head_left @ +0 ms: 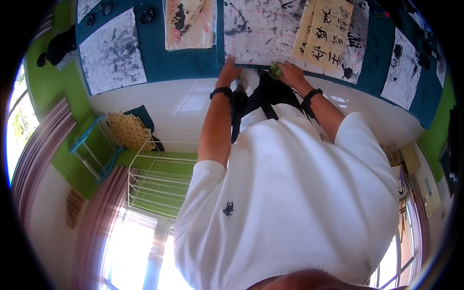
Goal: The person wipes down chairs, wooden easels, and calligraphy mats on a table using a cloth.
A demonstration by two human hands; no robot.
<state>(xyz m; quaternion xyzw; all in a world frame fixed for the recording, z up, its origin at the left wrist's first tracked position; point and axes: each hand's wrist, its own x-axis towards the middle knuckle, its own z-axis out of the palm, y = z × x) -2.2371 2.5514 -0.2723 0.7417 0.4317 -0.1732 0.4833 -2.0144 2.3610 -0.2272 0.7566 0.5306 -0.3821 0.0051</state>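
Observation:
My left hand (228,72) is at the front edge of the table, its fingers stretched out over the lower left corner of a large ink-stained sheet (261,29) with a red grid. I cannot make out anything held in it. A little to the right, my right hand (292,75) is closed around a crumpled green thing (276,70), maybe a cloth, at the same edge. Beyond that hand, tan paper strips (329,31) with black brush-written characters lie on the stained sheet.
A blue-green cloth (181,65) covers the table. On it are ink-smeared sheets at the left (113,55) and right (402,70), a stack of stained papers (191,26) and a small dark dish (146,17). A white wire rack (159,186) stands behind me at the left.

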